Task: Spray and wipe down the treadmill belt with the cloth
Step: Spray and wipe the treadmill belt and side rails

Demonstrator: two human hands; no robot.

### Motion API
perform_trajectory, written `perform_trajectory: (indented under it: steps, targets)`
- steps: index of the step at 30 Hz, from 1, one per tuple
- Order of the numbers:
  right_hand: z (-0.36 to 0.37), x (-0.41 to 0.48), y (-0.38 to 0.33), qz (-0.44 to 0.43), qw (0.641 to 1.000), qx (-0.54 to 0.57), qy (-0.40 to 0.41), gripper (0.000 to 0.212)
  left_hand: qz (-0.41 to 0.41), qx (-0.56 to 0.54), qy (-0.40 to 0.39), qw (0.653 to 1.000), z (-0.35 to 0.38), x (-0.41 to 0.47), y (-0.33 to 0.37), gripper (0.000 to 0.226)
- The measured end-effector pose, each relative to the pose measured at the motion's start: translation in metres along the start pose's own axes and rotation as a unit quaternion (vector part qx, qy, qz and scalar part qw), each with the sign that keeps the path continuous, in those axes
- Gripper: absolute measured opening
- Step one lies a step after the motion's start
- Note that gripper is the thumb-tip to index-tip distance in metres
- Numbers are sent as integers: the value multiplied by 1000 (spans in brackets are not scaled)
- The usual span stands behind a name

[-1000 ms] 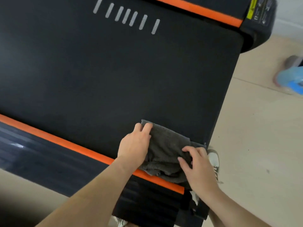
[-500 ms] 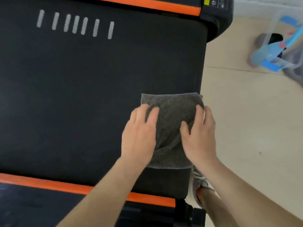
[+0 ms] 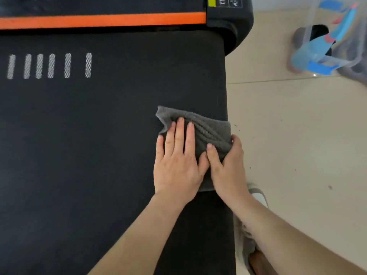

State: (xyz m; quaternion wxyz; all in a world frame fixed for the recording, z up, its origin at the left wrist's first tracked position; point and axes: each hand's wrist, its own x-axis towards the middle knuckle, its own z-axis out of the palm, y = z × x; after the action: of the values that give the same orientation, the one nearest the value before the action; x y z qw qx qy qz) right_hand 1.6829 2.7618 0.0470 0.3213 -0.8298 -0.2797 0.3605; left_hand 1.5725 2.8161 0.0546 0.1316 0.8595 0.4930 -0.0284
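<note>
A dark grey cloth [image 3: 210, 130] lies on the black treadmill belt [image 3: 89, 145], right at the belt's right-hand end. My left hand [image 3: 178, 161] presses flat on the cloth's left half with straight fingers. My right hand [image 3: 228, 165] grips the cloth's right edge, thumb on top and fingers curled over the belt's end. The cloth is wrinkled toward its far left corner. No spray bottle can be made out for certain.
An orange side rail [image 3: 103, 20] runs along the far side of the belt, ending in a black end cap [image 3: 230, 22]. White stripes [image 3: 49, 66] mark the belt. On the beige tiled floor stand a clear bag with blue items [image 3: 329, 46] and my grey shoe [image 3: 248, 235].
Both hands have pushed the cloth across the belt away from the near orange rail. My right hand has gone from lying on the cloth to gripping its edge at the belt's end.
</note>
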Motion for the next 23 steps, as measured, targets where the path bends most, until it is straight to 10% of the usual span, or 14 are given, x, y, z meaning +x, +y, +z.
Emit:
perform_trajectory:
  steps: [10, 23]
  targets:
    - [1, 197, -80, -4, 988, 154, 17, 73, -26, 23, 58, 998, -23, 185, 2, 69]
    - [-9, 105, -64, 23, 993, 103, -60, 56, 42, 48, -5, 998, -21, 98, -3, 75]
